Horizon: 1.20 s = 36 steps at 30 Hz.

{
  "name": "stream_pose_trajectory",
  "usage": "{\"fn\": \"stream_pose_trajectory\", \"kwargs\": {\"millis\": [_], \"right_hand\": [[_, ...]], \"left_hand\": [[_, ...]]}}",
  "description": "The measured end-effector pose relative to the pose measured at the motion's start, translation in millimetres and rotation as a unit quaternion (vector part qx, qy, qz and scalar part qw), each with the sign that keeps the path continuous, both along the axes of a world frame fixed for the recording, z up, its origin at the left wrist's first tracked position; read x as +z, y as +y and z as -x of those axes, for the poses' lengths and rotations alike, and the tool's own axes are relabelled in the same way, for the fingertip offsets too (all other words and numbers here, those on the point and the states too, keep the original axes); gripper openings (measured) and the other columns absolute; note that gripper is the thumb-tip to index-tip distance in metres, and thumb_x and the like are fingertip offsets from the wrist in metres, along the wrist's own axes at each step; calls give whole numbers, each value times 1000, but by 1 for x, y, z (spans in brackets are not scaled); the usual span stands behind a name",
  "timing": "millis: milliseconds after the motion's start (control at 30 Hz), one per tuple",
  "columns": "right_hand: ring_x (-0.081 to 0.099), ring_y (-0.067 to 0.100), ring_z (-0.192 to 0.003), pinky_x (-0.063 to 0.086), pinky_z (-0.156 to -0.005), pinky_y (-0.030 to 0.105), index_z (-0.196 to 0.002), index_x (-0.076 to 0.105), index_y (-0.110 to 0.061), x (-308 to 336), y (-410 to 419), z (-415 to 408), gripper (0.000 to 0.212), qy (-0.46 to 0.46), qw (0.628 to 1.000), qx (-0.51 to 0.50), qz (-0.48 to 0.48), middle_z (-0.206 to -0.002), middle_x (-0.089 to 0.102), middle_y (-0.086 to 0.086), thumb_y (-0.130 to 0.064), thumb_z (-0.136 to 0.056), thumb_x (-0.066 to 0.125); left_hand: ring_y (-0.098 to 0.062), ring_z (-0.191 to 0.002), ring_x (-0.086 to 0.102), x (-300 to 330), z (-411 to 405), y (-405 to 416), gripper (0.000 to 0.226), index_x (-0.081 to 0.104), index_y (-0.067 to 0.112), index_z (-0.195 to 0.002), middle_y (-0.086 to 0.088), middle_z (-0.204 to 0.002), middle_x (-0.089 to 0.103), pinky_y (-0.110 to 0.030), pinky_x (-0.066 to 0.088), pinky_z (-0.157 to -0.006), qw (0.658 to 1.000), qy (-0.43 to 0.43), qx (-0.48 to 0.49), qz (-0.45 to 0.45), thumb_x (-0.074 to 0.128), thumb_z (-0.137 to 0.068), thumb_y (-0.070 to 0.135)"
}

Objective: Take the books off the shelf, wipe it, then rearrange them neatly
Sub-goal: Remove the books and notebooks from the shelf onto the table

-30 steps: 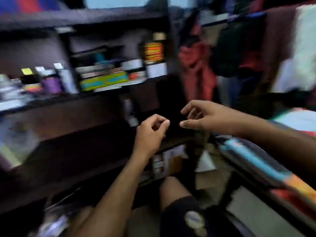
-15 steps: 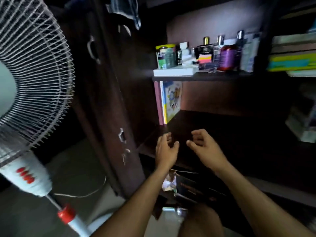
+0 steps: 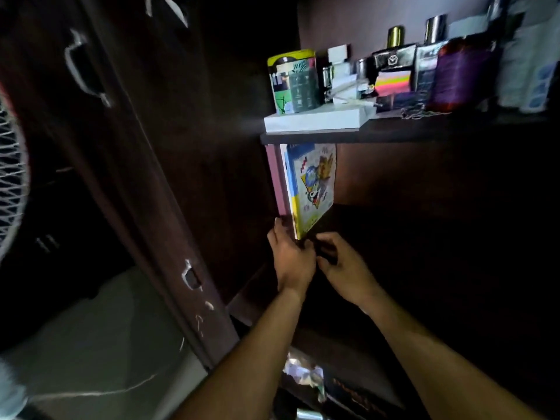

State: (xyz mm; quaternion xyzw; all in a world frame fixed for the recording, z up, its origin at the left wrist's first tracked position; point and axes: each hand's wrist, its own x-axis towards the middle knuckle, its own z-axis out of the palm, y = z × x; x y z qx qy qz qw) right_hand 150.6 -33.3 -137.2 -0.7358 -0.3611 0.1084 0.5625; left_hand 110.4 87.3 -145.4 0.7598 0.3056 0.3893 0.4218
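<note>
We see a dark wooden cupboard [image 3: 169,183] with its door swung open on the left, and inside it a lower shelf [image 3: 424,253] that holds only two books, stood upright against the left wall. The upper shelf [image 3: 394,133] is crowded: a flat white box [image 3: 315,121] with a patterned tin [image 3: 292,81] on top of it, then perfume bottles [image 3: 394,56], a purple jar [image 3: 460,75] and a stack of bright sticky notes [image 3: 393,81]. The cartoon-cover book [image 3: 312,189] leans a little, with the pink book [image 3: 276,180] just behind it (only its spine shows). Our left hand [image 3: 292,259] sits right at the bottom corner of these books, fingers curled up against the pink spine; whether it truly grips we cannot tell. Our right hand [image 3: 342,265] is just beside it, under the cartoon book's lower corner, fingers bent and apparently holding nothing. A fan grille [image 3: 9,183] edges in at far left
</note>
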Motion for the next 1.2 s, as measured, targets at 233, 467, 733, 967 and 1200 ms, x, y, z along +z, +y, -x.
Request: {"fn": "stream_pose_trajectory", "kwargs": {"millis": [233,467,733,967,1200], "right_hand": [[64,9,-107,53,-81,17,-133,57,-29,2,30,-43,44,68,997,-4,-36,-130,63,-3,-7,-95,60],[57,14,-116,43,-99,25,-137,53,-21,6,29,-35,49,-10,999,32,-18,-139,54,1,-5,-92,64],[57,22,-124,45,-105,31,-135,54,-23,3,38,-46,49,-9,1000,1,-15,-142,57,4,-3,-91,61],[58,24,-124,47,-101,33,-137,53,-23,3,39,-42,48,-5,1000,5,-4,-139,59,5,-8,-93,64],[64,22,-110,46,-85,27,-137,51,-28,1,37,-42,52,23,1000,9,-15,-135,60,2,-12,-91,67]], "left_hand": [[-18,-117,59,-1,-5,4,84,31,22,-156,2,-143,34,-38,59,-92,999,35,7,-16,68,-81,19],[-17,-111,63,7,-9,7,54,59,22,-132,3,-122,61,-41,54,-96,995,-9,101,-20,63,-81,10],[1,-131,44,9,-14,-1,89,16,14,-161,7,-153,22,-19,45,-106,995,-10,42,-89,68,-89,7],[12,-126,47,9,-6,8,81,35,16,-155,7,-146,38,-20,51,-98,993,-110,18,-28,72,-85,-3],[2,-121,58,11,-8,13,69,51,19,-146,5,-138,58,-32,59,-93,982,-182,7,54,63,-85,-12]]}}
